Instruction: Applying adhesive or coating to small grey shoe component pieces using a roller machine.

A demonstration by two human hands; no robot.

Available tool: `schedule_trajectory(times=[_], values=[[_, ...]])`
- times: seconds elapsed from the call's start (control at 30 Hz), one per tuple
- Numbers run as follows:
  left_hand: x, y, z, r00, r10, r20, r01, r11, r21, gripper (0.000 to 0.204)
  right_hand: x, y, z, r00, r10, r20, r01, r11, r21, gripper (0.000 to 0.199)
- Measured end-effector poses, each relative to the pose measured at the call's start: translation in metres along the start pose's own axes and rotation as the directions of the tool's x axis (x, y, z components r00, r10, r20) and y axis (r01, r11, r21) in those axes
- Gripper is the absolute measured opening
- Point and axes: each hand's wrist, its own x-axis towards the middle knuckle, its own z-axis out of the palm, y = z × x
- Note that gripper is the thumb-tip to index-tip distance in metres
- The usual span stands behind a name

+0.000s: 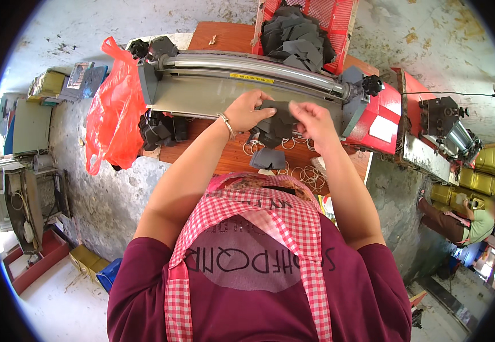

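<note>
Both hands meet over the front edge of a grey roller machine (242,85) standing on a wooden surface (224,37). The left hand (247,111), a bangle at its wrist, and the right hand (313,122) each have their grip clamped on the same stack of dark grey cut pieces (279,117), held between them just in front of the machine's feed plate. More dark pieces hang below the stack, and rubber bands (304,174) lie scattered on the surface beneath. A red mesh crate (336,23) behind the machine holds further dark pieces. An orange plastic bag (113,108) hangs at the machine's left end.
</note>
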Motion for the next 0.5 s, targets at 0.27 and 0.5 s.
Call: schedule_trajectory(times=[0.27,0.5], values=[[-0.008,0.008,0.004,0.997,0.0,0.079,0.018,0.973,-0.23,0.033,0.024,0.008,-0.016,0.974,0.175,-0.145,-0.123,0.943,0.309,0.022],[-0.007,0.005,0.003,0.997,0.04,0.072,-0.044,0.998,0.055,0.038,-0.002,-0.004,-0.003,0.987,0.014,0.158,0.029,0.964,-0.266,0.03]])
